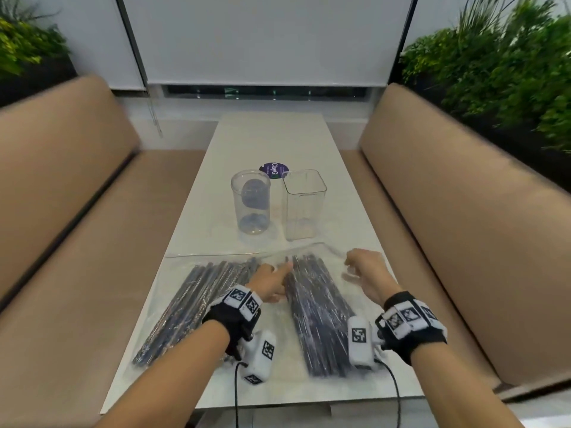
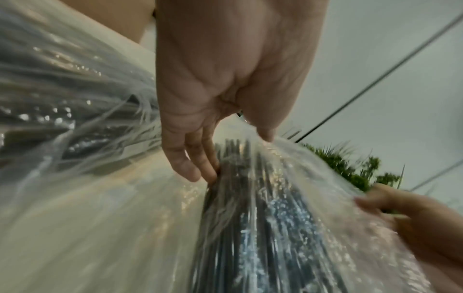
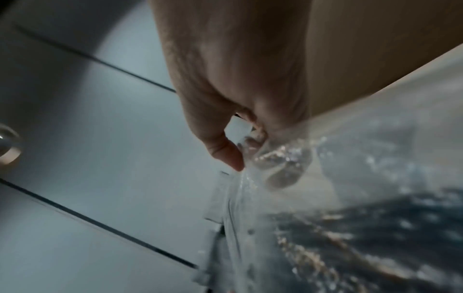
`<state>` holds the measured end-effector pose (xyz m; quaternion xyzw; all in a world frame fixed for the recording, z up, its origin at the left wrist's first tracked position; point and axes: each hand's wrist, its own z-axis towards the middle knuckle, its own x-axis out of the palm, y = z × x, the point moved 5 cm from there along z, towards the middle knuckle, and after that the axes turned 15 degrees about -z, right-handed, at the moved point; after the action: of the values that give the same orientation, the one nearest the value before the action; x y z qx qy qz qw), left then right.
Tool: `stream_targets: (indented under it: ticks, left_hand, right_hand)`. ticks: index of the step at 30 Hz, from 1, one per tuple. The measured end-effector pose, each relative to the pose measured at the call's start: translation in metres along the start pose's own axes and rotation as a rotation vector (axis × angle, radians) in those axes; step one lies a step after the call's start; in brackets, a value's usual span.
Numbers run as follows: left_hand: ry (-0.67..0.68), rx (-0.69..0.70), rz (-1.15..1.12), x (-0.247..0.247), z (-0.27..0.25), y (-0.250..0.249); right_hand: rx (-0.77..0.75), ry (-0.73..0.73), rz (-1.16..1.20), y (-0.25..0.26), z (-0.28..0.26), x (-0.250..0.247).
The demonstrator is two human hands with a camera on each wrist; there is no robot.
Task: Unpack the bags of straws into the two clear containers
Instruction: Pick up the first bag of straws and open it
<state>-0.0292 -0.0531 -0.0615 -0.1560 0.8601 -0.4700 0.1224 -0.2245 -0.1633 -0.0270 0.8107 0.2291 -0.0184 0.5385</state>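
Note:
Two clear bags of dark straws lie side by side on the white table (image 1: 268, 140): a left bag (image 1: 191, 310) and a right bag (image 1: 318, 319). Behind them stand a round clear container (image 1: 251, 205) and a square clear container (image 1: 304, 205), both without straws. My left hand (image 1: 278, 273) holds the far end of the right bag (image 2: 263, 228), fingers (image 2: 190, 166) along the bundle's left side and thumb on the plastic on top. My right hand (image 1: 352, 270) pinches the loose clear plastic (image 3: 280, 158) at that bag's right far corner, thumb against fingers (image 3: 246, 153).
Tan padded benches (image 1: 61, 186) (image 1: 463, 211) run along both long sides of the narrow table. A round purple sticker (image 1: 273, 170) lies behind the containers. Green plants (image 1: 509, 66) stand behind the benches. The table's near edge is close under my forearms.

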Motion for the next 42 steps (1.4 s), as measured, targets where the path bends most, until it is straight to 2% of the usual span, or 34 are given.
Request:
stream_targets:
  ticks: [4,7,8,10,12,13,14,16,19,21,25,26,27,28,29,30,32,33,37,40,42]
  left_hand:
    - [0.039,0.133,-0.222,-0.006,-0.022,-0.032]
    - [0.130,0.319,-0.428,-0.012,-0.046,-0.078]
    - [0.139,0.382,-0.499,-0.016,-0.054,-0.095]
    - [0.132,0.504,-0.574,-0.026,-0.070,-0.126]
    - [0.141,0.640,-0.519,-0.037,-0.086,-0.153]
    - [0.166,0.688,-0.466,-0.040,-0.092,-0.164]
    - [0.198,0.714,-0.399,-0.042,-0.099,-0.172]
    - [0.274,0.692,-0.269,-0.040,-0.109,-0.182]
    - [0.417,0.640,-0.053,-0.029,-0.121,-0.190]
    - [0.446,0.648,0.091,-0.023,-0.127,-0.191]
    - [0.278,0.718,0.165,-0.031,-0.128,-0.186]
    - [0.155,0.776,0.207,-0.037,-0.126,-0.185]
    - [-0.022,0.863,0.247,-0.045,-0.125,-0.185]
    - [-0.186,0.954,0.235,-0.052,-0.129,-0.186]
    - [-0.261,1.019,0.171,-0.057,-0.132,-0.186]
    - [-0.232,1.020,0.095,-0.059,-0.132,-0.186]
    - [-0.051,0.888,-0.046,-0.052,-0.132,-0.184]
    - [-0.010,0.831,-0.097,-0.050,-0.131,-0.182]
    - [-0.058,0.745,-0.124,-0.054,-0.124,-0.181]
    - [0.028,0.659,-0.237,-0.059,-0.125,-0.179]
    - [0.017,0.642,-0.274,-0.063,-0.128,-0.179]
  right_hand:
    - [-0.158,0.164,0.283,0.052,-0.061,-0.010]
    - [-0.296,0.251,0.267,0.079,-0.108,-0.013]
    - [-0.358,0.262,0.149,0.085,-0.121,-0.015]
    - [-0.533,0.246,-0.362,0.095,-0.142,-0.024]
    - [-0.648,0.217,-0.913,0.106,-0.154,-0.037]
    - [-0.693,0.158,-1.043,0.115,-0.158,-0.047]
    - [-0.728,0.083,-1.038,0.127,-0.159,-0.056]
    - [-0.785,-0.039,-0.859,0.149,-0.159,-0.059]
    - [-0.831,-0.010,-0.676,0.161,-0.148,-0.021]
    - [-0.858,0.003,-0.601,0.161,-0.143,0.008]
    - [-0.873,-0.068,-0.498,0.162,-0.131,0.030]
    - [-0.866,-0.074,-0.463,0.162,-0.128,0.032]
    - [-0.848,-0.074,-0.419,0.161,-0.126,0.034]
    - [-0.831,-0.068,-0.373,0.160,-0.125,0.036]
    - [-0.821,-0.057,-0.338,0.159,-0.124,0.038]
    - [-0.817,-0.044,-0.314,0.159,-0.125,0.041]
    - [-0.819,-0.014,-0.330,0.159,-0.127,0.048]
    - [-0.822,0.016,-0.350,0.159,-0.129,0.052]
    - [-0.773,0.161,-0.343,0.159,-0.134,0.066]
    - [-0.703,0.179,-0.264,0.159,-0.133,0.065]
    - [-0.649,0.164,-0.163,0.162,-0.132,0.061]
